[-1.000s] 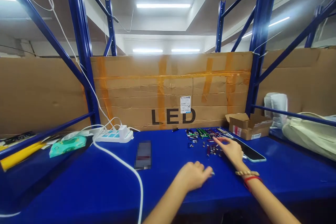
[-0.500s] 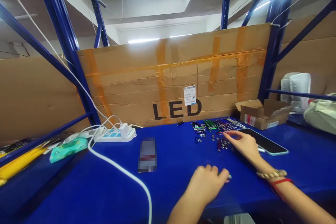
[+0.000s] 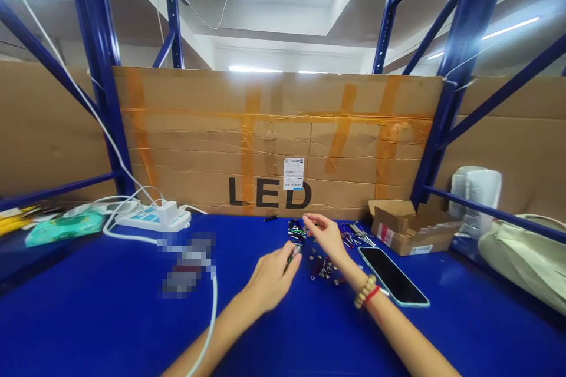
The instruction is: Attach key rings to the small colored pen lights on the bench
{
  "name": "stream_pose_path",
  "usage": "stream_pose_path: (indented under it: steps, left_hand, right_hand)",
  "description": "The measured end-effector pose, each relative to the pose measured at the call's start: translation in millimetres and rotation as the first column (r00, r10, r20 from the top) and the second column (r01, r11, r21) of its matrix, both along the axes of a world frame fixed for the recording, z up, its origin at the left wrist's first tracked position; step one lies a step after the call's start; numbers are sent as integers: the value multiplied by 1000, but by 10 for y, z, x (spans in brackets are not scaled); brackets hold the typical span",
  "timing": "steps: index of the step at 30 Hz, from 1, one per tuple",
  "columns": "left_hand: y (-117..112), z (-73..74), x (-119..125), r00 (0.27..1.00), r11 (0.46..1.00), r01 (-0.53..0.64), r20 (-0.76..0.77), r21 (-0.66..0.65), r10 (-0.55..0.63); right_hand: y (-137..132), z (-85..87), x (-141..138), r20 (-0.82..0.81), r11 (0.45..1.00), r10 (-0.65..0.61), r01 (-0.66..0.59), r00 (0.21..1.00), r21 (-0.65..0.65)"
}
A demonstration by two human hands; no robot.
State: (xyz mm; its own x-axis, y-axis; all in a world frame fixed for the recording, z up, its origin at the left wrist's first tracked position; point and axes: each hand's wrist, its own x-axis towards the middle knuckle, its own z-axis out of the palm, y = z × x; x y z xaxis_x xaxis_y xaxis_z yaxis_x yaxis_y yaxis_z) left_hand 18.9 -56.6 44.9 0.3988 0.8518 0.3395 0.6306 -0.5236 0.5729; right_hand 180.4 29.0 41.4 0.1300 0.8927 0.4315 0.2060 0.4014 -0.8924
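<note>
My left hand (image 3: 269,277) is closed around a small green and silver piece (image 3: 292,254), whose exact kind I cannot make out; its tip sticks up between thumb and fingers. Farther forward, my right hand (image 3: 328,240) reaches over the loose small parts, thumb and fingertips pinched together. Whatever those fingertips hold is too small to name. Beneath and beside them lie dark and shiny parts (image 3: 297,228), a scatter of small metal bits (image 3: 326,270) and several slim silver and purple pieces (image 3: 360,234), partly hidden by the right hand.
A phone (image 3: 392,277) in a pale case lies right of my right forearm. Behind it stands an open cardboard box (image 3: 413,232). At left are a white power strip (image 3: 177,221), a green packet (image 3: 64,228) and a white cable (image 3: 214,300). Tall cardboard (image 3: 198,153) closes off the back.
The view has swung right, so the table things appear farther left. My left hand has moved forward with its piece, close to the parts. My right hand has shifted over the dark parts.
</note>
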Motion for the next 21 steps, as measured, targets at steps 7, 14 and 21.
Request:
stream_pose_path:
  steps: [7,14,21]
  left_hand:
    - [573,-273,-8,963,988,-41,259,-147,78]
    - [734,-504,40,986,994,-42,159,-97,57]
    - [602,-491,22,996,996,86,-35,8,-85]
  right_hand:
    - [135,-43,-9,-205,963,178,-213,963,-166]
    - [58,-44,105,-185,961,165,-200,969,-189]
    - [-14,-79,8,-107,971,145,-163,984,-175]
